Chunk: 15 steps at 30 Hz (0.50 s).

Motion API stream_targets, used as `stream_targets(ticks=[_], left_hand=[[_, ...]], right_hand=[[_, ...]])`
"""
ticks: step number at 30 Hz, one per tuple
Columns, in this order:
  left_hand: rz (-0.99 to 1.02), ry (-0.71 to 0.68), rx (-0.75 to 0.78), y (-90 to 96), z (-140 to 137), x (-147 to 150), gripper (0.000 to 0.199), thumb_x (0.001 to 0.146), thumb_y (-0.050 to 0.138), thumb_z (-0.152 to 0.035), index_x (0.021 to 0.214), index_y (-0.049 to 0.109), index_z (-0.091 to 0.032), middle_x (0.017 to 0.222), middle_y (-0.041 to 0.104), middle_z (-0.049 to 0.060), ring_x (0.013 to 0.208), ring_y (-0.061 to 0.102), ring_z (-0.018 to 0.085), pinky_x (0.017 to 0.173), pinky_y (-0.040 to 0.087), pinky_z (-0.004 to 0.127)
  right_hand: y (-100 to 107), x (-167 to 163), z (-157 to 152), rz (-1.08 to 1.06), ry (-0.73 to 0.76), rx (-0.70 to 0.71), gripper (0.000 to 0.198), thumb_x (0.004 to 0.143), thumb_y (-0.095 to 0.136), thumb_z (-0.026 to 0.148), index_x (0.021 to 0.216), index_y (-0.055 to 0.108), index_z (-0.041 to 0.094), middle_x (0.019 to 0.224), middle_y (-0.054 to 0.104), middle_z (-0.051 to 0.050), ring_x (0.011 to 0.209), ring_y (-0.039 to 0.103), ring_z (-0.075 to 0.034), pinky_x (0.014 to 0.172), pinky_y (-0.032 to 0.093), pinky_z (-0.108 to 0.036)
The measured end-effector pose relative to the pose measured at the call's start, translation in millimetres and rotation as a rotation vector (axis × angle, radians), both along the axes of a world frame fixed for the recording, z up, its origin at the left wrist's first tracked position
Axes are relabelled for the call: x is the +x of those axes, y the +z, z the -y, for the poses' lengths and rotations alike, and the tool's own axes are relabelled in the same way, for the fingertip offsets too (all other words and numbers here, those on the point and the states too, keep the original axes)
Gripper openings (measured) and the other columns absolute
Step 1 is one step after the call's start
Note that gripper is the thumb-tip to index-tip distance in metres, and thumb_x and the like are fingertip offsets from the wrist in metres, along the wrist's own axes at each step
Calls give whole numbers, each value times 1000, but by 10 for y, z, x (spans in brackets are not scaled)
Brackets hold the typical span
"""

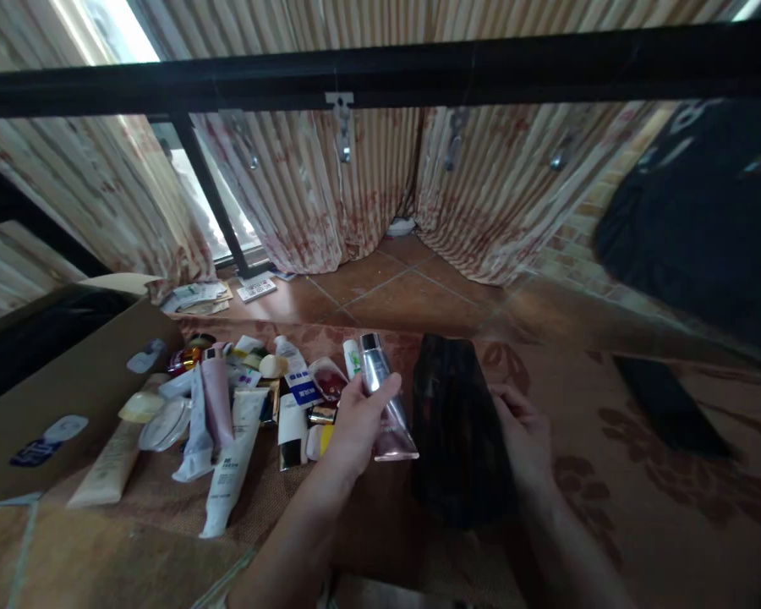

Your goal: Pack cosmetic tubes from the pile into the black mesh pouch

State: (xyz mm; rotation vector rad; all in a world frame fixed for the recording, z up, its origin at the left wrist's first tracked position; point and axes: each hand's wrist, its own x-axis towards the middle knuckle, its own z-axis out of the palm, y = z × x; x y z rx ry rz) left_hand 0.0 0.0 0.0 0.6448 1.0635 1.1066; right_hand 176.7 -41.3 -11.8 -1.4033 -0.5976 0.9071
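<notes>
My left hand point(358, 423) is closed round a shiny silver-pink cosmetic tube point(386, 406), its silver cap pointing up and away from me. To the right, my right hand point(526, 436) grips the side of a dark pouch point(453, 423), which stands upright beside the tube; whether the pouch holds anything is hidden. A pile of toiletries lies left of my hands: a white tube point(234, 461), a pink tube point(216, 397), a beige tube point(111, 457), a round clear-lidded jar point(165, 423) and a blue-and-white tube point(298, 372). A small white-and-green tube point(352, 357) is just behind my left hand.
A cardboard box point(69, 397) stands at the left with dark contents. A flat dark tablet-like object point(672, 406) lies on the patterned cloth point(583, 448) at right. Papers point(196, 296) lie by the curtains point(292, 194). A black bar point(380, 80) crosses above.
</notes>
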Motion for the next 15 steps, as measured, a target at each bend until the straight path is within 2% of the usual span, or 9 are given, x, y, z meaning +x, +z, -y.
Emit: stream_targets(ticks=[4,10,15], left_hand=[[-4,-11,5,-29,-14,20,35,63,79,-42,80,65,-15,68,65,-2,59,57,10,57,43,21],[-22,2,18,-48,-32,7,29,70,74,-42,79,66,-15,65,64,-2,60,56,11,61,43,22],[-31,15,-5,-98,-65,-4,34,75,66,-48,82,67,-15,73,68,2,71,62,16,68,46,25]], right_hand=[[22,-16,-12,-21,1,33,19,61,73,34,64,65,17,50,58,4,43,47,-9,42,38,-19],[-3,-4,-24,-5,-12,21,21,64,71,37,65,65,17,54,59,4,46,48,-9,44,38,-19],[17,-10,-27,63,-15,31,19,66,67,36,63,65,18,52,56,4,45,46,-9,43,36,-20]])
